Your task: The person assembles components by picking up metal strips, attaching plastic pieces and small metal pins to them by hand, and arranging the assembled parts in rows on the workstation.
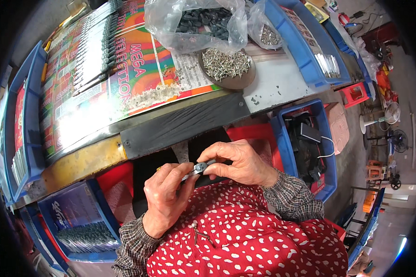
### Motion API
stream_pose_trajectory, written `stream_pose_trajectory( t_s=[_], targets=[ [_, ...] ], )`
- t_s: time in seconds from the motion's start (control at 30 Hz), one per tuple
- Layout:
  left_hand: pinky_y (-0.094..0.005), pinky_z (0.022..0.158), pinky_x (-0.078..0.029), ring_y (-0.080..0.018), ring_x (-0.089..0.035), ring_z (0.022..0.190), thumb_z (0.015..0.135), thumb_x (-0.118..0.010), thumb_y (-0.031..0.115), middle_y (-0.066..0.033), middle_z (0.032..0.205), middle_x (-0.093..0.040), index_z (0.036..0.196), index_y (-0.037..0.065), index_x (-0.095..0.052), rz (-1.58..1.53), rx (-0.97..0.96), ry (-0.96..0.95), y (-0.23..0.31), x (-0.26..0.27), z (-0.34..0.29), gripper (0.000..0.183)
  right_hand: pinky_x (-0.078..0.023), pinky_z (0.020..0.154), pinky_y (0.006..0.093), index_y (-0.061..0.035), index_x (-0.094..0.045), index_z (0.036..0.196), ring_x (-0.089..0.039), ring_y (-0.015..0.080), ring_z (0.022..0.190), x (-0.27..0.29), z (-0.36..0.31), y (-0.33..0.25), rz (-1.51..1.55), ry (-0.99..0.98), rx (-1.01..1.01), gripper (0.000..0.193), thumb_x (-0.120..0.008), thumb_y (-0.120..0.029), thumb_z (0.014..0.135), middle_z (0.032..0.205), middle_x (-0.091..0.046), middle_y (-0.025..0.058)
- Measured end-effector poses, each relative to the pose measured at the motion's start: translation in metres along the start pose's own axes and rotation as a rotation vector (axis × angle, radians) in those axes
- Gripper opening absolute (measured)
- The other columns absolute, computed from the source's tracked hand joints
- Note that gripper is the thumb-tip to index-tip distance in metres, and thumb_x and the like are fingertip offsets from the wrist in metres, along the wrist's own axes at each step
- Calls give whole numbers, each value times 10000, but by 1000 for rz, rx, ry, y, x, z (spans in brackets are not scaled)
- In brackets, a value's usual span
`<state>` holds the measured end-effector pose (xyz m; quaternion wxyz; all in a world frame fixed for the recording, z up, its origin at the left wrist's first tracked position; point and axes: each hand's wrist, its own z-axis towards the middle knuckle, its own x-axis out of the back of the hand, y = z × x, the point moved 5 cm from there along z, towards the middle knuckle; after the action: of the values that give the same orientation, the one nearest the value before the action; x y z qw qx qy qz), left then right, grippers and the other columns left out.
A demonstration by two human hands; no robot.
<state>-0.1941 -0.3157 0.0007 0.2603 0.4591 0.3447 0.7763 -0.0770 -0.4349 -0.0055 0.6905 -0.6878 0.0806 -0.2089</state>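
Above my lap, both hands meet on a small metal piece with a dark grey, rounded head [200, 167]; its exact kind I cannot make out. My left hand [166, 194] is closed, pinching the silver end between thumb and fingers. From the other side, my right hand [242, 161] grips the dark head with thumb and forefinger, and a short silver bit shows between those fingers. A few small metal pins [196, 233] lie on the red, white-spotted apron [245, 231] below.
On the cardboard-covered table, long silver pieces with black ends [94, 51] lie in a row. A round dish [240, 83] holds small metal pins beside a plastic bag [164, 30] of black parts. Blue trays [30, 152] flank the table; a blue crate [282, 147] stands right.
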Motion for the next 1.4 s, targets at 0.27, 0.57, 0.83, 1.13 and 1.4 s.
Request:
stream_pose_trajectory(
  t_s=[0.27,0.57,0.83,1.13,1.4],
  targets=[
    [-321,532,-486,-237,-626,639,683,-768,-41,-99,774,-622,941,21,-651,-11,3,-31,-2,-5,-3,290,-524,575,235,22,-630,975,-649,98,646,-6,-4,14,90,-4,-35,99,-638,-40,898,833,-672,61],
    [-293,525,-475,-199,-620,627,709,-751,-34,-106,797,-653,934,14,-667,-21,29,-39,-7,-11,-7,245,-525,564,239,20,-623,969,-653,99,637,-8,-6,21,74,-42,-32,110,-650,-56,894,788,-655,50],
    [-287,524,-480,-198,-620,620,712,-749,-38,-109,805,-656,936,15,-664,-21,42,-40,-10,-14,-7,246,-526,563,246,15,-620,988,-657,108,637,-7,-7,28,61,-29,-26,126,-654,-57,891,790,-649,56],
    [-304,519,-474,-214,-607,599,693,-762,-28,-99,765,-630,936,23,-644,2,-24,-12,-9,-12,1,275,-520,572,249,13,-632,985,-648,110,640,-3,-3,19,66,11,-1,116,-649,-57,894,793,-651,57],
    [-315,498,-461,-224,-588,571,678,-768,-25,-84,719,-607,940,40,-644,11,-102,39,4,0,18,297,-485,600,268,-1,-655,984,-602,121,669,19,7,-10,-179,64,142,194,-724,-91,827,845,-670,65]
  ],
)
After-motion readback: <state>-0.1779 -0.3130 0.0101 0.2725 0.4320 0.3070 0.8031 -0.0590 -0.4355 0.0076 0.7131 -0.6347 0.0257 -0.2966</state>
